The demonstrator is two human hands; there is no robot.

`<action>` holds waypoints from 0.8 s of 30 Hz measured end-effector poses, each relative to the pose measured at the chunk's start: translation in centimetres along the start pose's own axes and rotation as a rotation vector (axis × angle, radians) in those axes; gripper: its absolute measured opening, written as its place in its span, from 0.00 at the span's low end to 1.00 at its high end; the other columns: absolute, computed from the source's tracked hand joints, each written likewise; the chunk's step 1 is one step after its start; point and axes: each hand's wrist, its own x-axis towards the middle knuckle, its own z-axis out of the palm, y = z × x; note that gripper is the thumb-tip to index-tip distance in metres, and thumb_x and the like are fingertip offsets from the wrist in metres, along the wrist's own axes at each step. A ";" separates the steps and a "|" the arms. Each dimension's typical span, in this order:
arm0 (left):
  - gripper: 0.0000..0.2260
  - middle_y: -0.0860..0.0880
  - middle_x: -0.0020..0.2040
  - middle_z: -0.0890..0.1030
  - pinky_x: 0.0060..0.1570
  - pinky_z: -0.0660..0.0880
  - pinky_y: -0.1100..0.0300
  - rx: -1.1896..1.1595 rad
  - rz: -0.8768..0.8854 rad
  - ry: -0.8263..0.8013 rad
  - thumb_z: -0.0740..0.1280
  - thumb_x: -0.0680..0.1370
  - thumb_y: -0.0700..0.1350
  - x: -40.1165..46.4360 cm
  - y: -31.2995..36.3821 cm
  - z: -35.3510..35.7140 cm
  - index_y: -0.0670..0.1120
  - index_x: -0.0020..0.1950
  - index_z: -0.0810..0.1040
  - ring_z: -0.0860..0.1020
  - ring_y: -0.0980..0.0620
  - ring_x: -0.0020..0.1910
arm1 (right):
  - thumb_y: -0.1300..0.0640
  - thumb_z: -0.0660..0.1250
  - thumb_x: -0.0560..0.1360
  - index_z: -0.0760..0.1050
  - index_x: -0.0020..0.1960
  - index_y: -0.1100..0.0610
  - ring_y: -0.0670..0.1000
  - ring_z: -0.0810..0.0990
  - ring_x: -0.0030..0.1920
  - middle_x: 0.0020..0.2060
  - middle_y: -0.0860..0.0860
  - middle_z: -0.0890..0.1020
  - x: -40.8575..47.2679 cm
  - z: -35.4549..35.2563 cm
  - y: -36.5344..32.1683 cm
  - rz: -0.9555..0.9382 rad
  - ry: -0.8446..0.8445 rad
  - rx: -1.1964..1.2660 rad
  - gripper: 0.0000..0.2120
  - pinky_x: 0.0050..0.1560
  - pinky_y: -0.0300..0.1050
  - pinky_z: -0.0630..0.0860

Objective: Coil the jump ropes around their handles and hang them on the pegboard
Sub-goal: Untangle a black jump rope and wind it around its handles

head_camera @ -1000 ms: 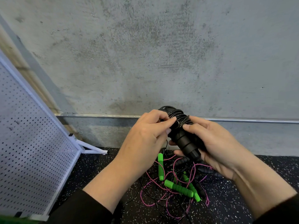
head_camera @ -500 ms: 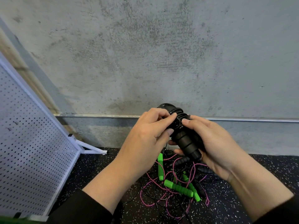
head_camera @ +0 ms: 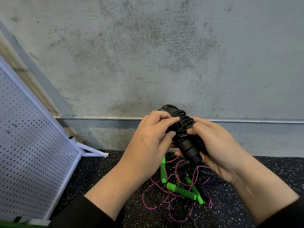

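I hold a black jump rope (head_camera: 184, 135) in front of the wall, its cord wound in several turns around the paired black handles. My right hand (head_camera: 213, 148) grips the handles from the right and below. My left hand (head_camera: 151, 142) presses its fingers and thumb on the coiled cord at the top left. Below them on the floor lies a tangle of other ropes (head_camera: 177, 191): green handles, black handles, pink cords and black cords. A white pegboard (head_camera: 32, 153) leans at the left.
A grey concrete wall (head_camera: 148, 63) rises straight ahead, with a metal pipe (head_camera: 255, 121) along its base. The floor (head_camera: 98, 178) is black speckled rubber. The pegboard's white foot (head_camera: 92, 151) sticks out toward the rope pile.
My left fingers have shifted along the coil, and both hands with the black rope have drifted slightly. The pile on the floor lies as before.
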 end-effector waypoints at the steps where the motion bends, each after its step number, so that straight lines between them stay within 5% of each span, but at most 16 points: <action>1: 0.16 0.59 0.61 0.72 0.66 0.68 0.62 -0.016 -0.014 -0.022 0.65 0.80 0.43 0.0 0.0 -0.1 0.48 0.68 0.78 0.73 0.54 0.63 | 0.68 0.56 0.80 0.81 0.55 0.59 0.64 0.85 0.47 0.46 0.63 0.84 0.0 0.0 0.0 0.000 0.002 0.004 0.16 0.47 0.60 0.82; 8: 0.23 0.57 0.63 0.70 0.67 0.68 0.61 0.011 0.032 -0.079 0.70 0.77 0.39 0.1 -0.6 -0.4 0.49 0.73 0.75 0.73 0.52 0.64 | 0.68 0.56 0.79 0.80 0.56 0.63 0.56 0.84 0.44 0.49 0.62 0.84 0.1 -0.1 -0.2 -0.005 0.011 0.066 0.15 0.47 0.61 0.84; 13: 0.21 0.52 0.57 0.77 0.61 0.68 0.71 -0.029 -0.012 0.070 0.68 0.79 0.42 0.4 -0.4 -1.0 0.43 0.72 0.75 0.75 0.62 0.57 | 0.66 0.56 0.81 0.77 0.58 0.67 0.63 0.86 0.47 0.50 0.66 0.85 -0.1 0.1 -0.6 0.015 -0.013 0.130 0.13 0.46 0.57 0.83; 18: 0.09 0.56 0.50 0.82 0.53 0.72 0.71 -0.114 -0.148 0.207 0.66 0.81 0.39 0.3 0.4 -0.9 0.47 0.58 0.83 0.79 0.60 0.52 | 0.65 0.57 0.81 0.76 0.57 0.69 0.63 0.86 0.44 0.48 0.67 0.85 -0.2 0.4 -0.7 0.041 0.018 0.187 0.11 0.41 0.54 0.84; 24: 0.06 0.58 0.48 0.86 0.54 0.76 0.65 -0.371 -0.340 0.231 0.70 0.80 0.41 0.6 0.6 -1.7 0.48 0.49 0.87 0.82 0.60 0.51 | 0.64 0.58 0.80 0.75 0.53 0.69 0.63 0.86 0.41 0.43 0.67 0.84 -0.2 0.2 -1.3 0.045 0.066 0.281 0.10 0.37 0.52 0.85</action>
